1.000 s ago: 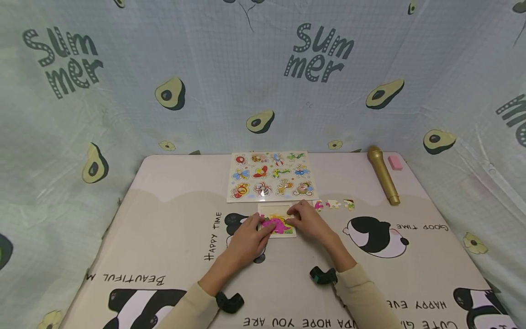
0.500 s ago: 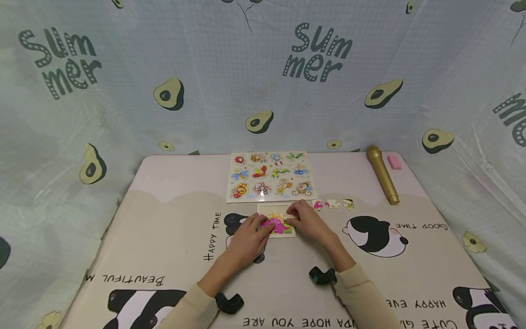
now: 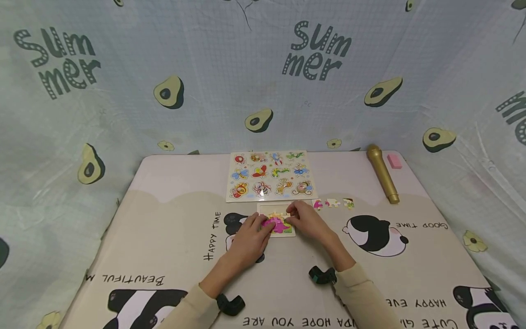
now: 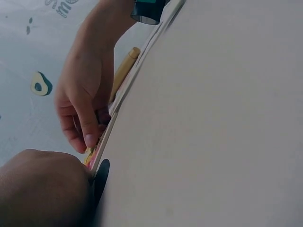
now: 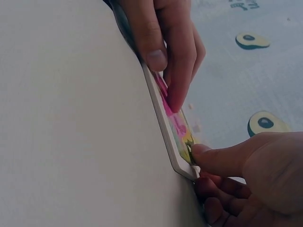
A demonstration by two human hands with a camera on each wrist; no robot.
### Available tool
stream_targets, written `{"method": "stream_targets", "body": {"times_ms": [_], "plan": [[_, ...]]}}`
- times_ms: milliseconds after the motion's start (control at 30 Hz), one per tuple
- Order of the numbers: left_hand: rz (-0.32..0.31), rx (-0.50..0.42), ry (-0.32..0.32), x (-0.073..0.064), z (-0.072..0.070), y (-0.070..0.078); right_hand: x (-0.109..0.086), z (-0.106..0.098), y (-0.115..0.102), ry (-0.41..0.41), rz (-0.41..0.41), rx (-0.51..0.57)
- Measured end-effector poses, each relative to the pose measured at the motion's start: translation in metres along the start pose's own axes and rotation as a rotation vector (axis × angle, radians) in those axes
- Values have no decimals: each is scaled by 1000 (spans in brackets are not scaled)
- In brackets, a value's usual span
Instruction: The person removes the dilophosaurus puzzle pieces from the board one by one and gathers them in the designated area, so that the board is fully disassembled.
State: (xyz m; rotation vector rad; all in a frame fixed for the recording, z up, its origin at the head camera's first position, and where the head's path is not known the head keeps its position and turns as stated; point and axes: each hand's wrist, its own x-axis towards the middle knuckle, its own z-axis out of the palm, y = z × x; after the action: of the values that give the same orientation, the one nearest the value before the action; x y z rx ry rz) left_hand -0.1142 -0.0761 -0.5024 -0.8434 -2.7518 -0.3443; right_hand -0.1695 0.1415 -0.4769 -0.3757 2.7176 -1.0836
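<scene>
A small puzzle board (image 3: 276, 234) with a pale raised rim lies before me, partly filled with pieces of a pink picture with yellow and green. My left hand (image 3: 248, 240) rests over its left side, fairly straight fingers pressing on the pink part. At the board's right side, my right hand (image 3: 309, 222) pinches a yellow-green puzzle piece (image 5: 188, 147) between thumb and fingers, at the rim. The right wrist view has that thumb on top, with the other fingers curled beside the edge. Several loose puzzle pieces (image 3: 333, 204) lie beyond my right hand.
A larger insect picture board (image 3: 271, 177) stands flat behind the small one. To the far right are a gold microphone (image 3: 383, 175) and a pink block (image 3: 395, 161). A printed cloth covers the table (image 3: 172, 237); patterned curtains (image 3: 213, 82) enclose its back and sides.
Almost nothing moves: both hands keep their places at the puzzle board, and the loose pieces stay where they were. The head view shifts very slightly.
</scene>
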Motion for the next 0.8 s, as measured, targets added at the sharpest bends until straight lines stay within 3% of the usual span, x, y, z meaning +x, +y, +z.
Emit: {"method": "stream_targets", "body": {"times_ms": [533, 667, 800], "plan": [[1, -29, 55, -2, 2, 2, 2, 0, 4, 36, 27, 68], [-8, -20, 32, -2, 3, 1, 2, 0, 4, 55, 37, 65], [-8, -18, -39, -1, 3, 3, 2, 0, 4, 66, 43, 59]]}}
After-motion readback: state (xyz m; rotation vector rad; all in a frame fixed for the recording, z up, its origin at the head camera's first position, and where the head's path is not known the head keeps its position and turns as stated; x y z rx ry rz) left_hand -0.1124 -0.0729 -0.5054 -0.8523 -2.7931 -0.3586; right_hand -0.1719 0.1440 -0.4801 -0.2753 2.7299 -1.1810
